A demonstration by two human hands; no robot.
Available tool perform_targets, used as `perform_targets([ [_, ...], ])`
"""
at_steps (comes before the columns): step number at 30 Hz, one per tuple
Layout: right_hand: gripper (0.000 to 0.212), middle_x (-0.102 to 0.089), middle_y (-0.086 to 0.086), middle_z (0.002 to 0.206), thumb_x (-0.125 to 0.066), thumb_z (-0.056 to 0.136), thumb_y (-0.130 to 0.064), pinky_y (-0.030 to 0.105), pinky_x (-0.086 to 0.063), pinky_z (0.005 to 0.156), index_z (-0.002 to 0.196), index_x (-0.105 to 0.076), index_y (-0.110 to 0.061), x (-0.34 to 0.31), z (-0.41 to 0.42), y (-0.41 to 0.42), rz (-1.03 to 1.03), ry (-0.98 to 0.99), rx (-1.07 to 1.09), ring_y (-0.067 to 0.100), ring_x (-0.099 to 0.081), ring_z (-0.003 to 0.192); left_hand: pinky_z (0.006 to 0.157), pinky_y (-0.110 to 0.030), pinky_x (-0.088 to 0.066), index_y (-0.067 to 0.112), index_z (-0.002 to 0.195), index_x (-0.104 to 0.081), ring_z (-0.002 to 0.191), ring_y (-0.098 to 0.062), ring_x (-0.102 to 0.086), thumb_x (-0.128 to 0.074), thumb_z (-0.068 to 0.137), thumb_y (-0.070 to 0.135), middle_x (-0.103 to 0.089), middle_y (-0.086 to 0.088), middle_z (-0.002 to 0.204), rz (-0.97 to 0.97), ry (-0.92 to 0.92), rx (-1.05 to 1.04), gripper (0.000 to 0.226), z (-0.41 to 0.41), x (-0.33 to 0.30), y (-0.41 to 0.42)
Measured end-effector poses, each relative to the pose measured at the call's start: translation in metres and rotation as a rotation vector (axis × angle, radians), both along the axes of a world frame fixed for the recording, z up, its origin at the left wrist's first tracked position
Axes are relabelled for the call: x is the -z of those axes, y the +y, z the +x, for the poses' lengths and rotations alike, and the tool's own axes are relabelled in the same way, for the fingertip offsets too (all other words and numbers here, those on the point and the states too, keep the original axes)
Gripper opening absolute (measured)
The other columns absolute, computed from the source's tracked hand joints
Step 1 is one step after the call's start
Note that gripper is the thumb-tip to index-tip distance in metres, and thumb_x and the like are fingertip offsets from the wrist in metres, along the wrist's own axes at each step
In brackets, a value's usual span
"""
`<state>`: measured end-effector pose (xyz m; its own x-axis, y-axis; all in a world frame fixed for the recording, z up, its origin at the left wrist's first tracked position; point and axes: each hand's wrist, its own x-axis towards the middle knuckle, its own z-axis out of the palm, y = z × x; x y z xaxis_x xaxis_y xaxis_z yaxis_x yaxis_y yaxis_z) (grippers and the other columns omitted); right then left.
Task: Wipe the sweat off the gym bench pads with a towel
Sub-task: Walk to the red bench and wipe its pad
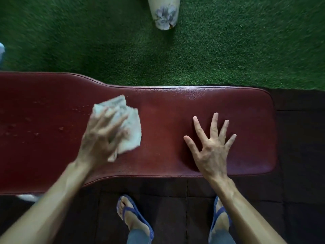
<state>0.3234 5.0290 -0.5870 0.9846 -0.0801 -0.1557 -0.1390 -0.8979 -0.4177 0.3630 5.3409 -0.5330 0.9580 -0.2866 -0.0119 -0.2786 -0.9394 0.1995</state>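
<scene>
On the red bench pad [175, 106] I see my left hand [103, 136] (blurred) gripping a crumpled towel [130, 124], right hand [211, 145] spread flat, fingers straight, droplets [61, 128] faint.

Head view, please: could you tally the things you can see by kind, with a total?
Hands: 2, left hand on the towel, right hand flat on the pad
Towel: 1
Bench pad: 1
Blue flip-flops: 2, and
Flower-patterned vase: 1
Total: 7
</scene>
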Motion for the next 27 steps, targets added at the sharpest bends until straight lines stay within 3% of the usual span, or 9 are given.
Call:
perform_targets([
  [5,0.065,-0.002,0.013,0.169,-0.035,0.095,-0.066,0.072,-0.004,0.114,0.155,-0.025,-0.043,0.005,0.005,0.030,-0.036,-0.020,0.056,0.046,0.004,0.153,0.117,-0.053,-0.026,0.028,0.134,-0.058,0.138,-0.025,-0.045,-0.045,0.098,0.048,-0.052,-0.001,0.144,0.055,-0.088,-0.045,0.043,0.067,0.022,-0.048],
  [9,0.057,-0.007,0.012,0.168,-0.043,0.099,-0.056,0.072,-0.005,0.115,0.153,-0.034,-0.040,0.001,0.001,0.043,0.041,-0.041,0.118,0.041,0.002,0.154,0.121,-0.053,-0.024,0.028,0.135,-0.060,0.144,-0.026,-0.038,-0.056,0.096,0.038,-0.051,-0.001,0.148,-0.029,-0.028,0.210,0.040,-0.015,0.015,-0.034],
  [12,0.056,-0.010,0.014,0.168,-0.049,0.100,-0.052,0.073,-0.006,0.115,0.152,-0.038,-0.037,-0.007,-0.002,0.070,0.071,-0.037,0.133,0.042,0.001,0.154,0.117,-0.055,-0.031,0.029,0.137,-0.058,0.145,-0.024,-0.038,-0.055,0.097,0.040,-0.049,0.000,0.149,-0.037,0.006,0.264,0.041,-0.060,0.002,0.019],
  [16,0.057,-0.011,0.016,0.167,-0.046,0.098,-0.057,0.073,-0.008,0.113,0.152,-0.038,-0.039,-0.008,0.002,0.107,0.025,-0.039,0.138,0.047,-0.001,0.153,0.119,-0.054,-0.026,0.024,0.137,-0.058,0.144,-0.027,-0.038,-0.047,0.099,0.041,-0.050,-0.004,0.148,-0.031,0.007,0.165,0.043,-0.026,-0.007,0.087],
  [21,0.054,-0.012,0.013,0.168,-0.051,0.099,-0.052,0.073,-0.006,0.114,0.150,-0.039,-0.042,-0.008,0.010,0.141,0.019,-0.064,0.124,0.046,-0.001,0.153,0.118,-0.051,-0.027,0.027,0.133,-0.061,0.138,-0.026,-0.043,-0.047,0.098,0.046,-0.054,-0.003,0.143,-0.028,-0.090,0.015,0.042,0.061,0.009,0.052],
  [27,0.049,-0.016,0.014,0.167,-0.054,0.100,-0.041,0.068,-0.004,0.118,0.148,-0.046,-0.037,-0.012,0.007,0.163,0.116,-0.092,0.182,0.043,-0.002,0.154,0.119,-0.056,-0.025,0.026,0.132,-0.063,0.142,-0.025,-0.041,-0.053,0.098,0.041,-0.052,-0.002,0.147,-0.101,-0.019,0.085,0.038,-0.048,-0.001,0.058],
])
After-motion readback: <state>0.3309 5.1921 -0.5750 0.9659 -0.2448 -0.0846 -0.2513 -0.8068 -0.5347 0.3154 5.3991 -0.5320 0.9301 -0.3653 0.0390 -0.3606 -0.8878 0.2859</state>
